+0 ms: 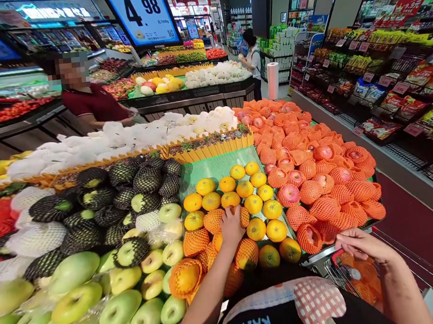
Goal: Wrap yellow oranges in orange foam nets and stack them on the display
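Checked-heart shirt [319,298] nearest camera. Netted orange [212,221], roundish, no long axis, just left of nearer left hand [232,225]: fingers bent downward, grip unclear. Right hand [360,246] half-curled by cart handle [337,257], hold unclear.

Oranges [277,230] are yellow-orange, the mat [202,168] green, the heart [319,298] checked.

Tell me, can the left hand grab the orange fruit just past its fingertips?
Probably yes: the left hand is right beside that orange fruit, and nothing seems to lie on top of it or block the short way over.
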The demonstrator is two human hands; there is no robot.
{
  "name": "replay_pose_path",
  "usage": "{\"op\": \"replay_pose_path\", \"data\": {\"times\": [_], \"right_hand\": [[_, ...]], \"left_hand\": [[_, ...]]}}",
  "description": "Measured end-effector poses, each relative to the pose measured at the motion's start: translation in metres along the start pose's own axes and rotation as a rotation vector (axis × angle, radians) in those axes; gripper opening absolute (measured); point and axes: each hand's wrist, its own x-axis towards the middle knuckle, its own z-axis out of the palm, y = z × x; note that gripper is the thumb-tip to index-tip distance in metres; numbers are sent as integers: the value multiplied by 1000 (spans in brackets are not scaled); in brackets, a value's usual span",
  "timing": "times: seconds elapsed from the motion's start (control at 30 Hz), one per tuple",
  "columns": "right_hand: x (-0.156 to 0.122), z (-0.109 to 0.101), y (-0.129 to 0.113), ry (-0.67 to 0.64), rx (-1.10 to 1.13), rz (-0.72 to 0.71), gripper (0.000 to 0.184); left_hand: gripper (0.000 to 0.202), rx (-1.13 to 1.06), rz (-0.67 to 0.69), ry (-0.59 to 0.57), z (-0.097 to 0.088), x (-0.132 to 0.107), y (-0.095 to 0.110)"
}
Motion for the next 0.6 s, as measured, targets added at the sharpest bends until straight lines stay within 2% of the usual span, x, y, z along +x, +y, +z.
{"op": "replay_pose_path", "data": {"times": [0.07,0.13,0.2,0.3,0.37,0.43,0.47,0.53,0.6], "right_hand": [[1,22,-43,-257,-33,-111,83],[12,48,-75,-369,-79,-194,77],[34,78,-97,-281,-95,-341,70],[71,124,-118,44,-151,-687,53],[87,147,-128,172,-283,-845,41],[95,161,-134,258,-391,-884,37],[97,165,-135,281,-416,-865,41],[101,168,-131,255,-409,-789,65],[108,169,-118,138,-302,-713,89]], "left_hand": [[77,-86,24,26,-6,-8,-3],[76,-256,74,89,-11,-19,-7],[75,-453,138,165,-14,-31,-8],[77,-629,217,241,-18,-49,-6],[78,-680,253,257,-22,-60,-2],[77,-700,259,249,-28,-69,1],[78,-704,253,239,-30,-74,3],[80,-703,245,198,-32,-82,6],[83,-711,270,148,-28,-89,8]]}}
